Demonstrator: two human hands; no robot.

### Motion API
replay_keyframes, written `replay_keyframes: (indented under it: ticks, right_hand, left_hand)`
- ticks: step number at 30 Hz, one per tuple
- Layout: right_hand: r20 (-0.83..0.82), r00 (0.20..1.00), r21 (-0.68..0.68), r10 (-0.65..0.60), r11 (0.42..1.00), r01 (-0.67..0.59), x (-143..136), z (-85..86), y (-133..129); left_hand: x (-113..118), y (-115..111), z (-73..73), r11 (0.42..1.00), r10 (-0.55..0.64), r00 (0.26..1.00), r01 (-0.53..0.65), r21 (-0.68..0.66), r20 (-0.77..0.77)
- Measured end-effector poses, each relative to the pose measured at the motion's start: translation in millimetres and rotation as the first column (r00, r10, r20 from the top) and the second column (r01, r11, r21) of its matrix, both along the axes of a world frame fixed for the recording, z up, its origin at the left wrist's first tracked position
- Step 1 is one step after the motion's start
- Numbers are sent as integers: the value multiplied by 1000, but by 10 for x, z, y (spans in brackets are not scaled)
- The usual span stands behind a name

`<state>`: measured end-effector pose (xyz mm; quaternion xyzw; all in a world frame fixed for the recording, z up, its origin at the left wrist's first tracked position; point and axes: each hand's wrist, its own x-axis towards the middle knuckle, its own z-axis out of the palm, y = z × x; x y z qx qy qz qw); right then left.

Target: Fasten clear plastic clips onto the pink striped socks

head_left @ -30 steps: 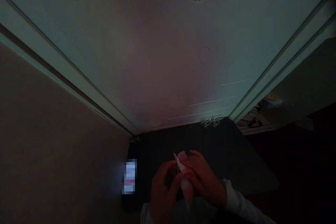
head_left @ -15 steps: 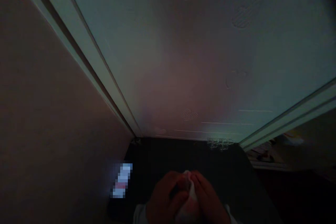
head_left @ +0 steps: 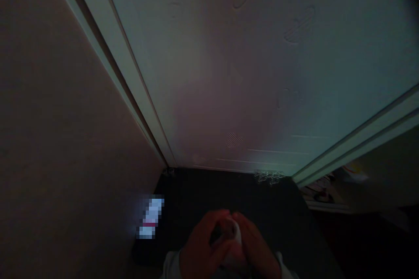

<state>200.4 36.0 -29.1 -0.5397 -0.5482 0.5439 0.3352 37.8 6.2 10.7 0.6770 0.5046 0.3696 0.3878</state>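
Observation:
In the dim light at the bottom of the head view, my left hand [head_left: 198, 244] and my right hand [head_left: 258, 244] come together over a dark surface. Between them is a soft white piece of cloth [head_left: 238, 232], mostly covered by the fingers. The fingers of my left hand curl round its left side, with thumb and forefinger close to the fold. My right hand presses against it from the right, fingers bent over. What kind of cloth it is cannot be made out. Pale sleeve cuffs show at both wrists.
A dark tabletop [head_left: 196, 192] lies under the hands. To the left, a lit, pixelated screen [head_left: 151, 218] rests near its edge. Behind rises a pale panel [head_left: 203, 61] with heart shapes. A lacy clear trim [head_left: 269, 177] sits at its foot. A brown wall [head_left: 65, 139] borders the left.
The view has shifted slightly. The white cloth no longer sticks up above the fingertips, and the fingers of both hands have closed further over its top.

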Motion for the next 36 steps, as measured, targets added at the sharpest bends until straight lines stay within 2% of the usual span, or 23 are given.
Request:
replay_keyframes:
  ticks: [3,6,9,12,16,21,24,27,30,33,36]
  right_hand:
    - [61,997,160,47,985,-56,73,-170,-59]
    - [54,998,197,45,979,-55,96,-250,-107]
    - [27,1000,201,6,980,-11,52,-184,-142]
    - [-22,1000,135,-11,991,14,-5,-66,-160]
    - [-24,1000,138,-1,990,4,-11,14,-148]
    - [79,996,226,30,973,-47,11,18,-74]
    - [154,987,293,53,951,-97,15,21,-21]
    - [185,981,299,60,947,-114,8,37,35]
    - [153,987,237,55,967,-91,-19,52,91]
    - [14,1000,116,28,993,-29,-35,44,146]
    - [-103,992,-18,-69,998,67,-3,6,193]
  left_hand:
    - [24,-59,-53,990,73,997,-68,-124,30]
    - [58,-86,-44,975,103,991,-84,-205,82]
    - [94,-75,27,984,58,990,-36,-176,125]
    - [118,-61,84,993,13,990,3,-116,141]
    - [114,-79,68,996,19,990,-6,-92,140]
    - [92,-85,26,992,79,990,-67,-111,113]
    - [92,-62,25,989,103,985,-86,-123,136]
    - [96,-16,17,977,166,969,-137,-163,181]
    - [91,54,-24,948,269,911,-192,-254,313]
    - [73,133,-83,889,398,788,-204,-409,470]
    - [43,211,-116,820,524,666,-228,-524,530]
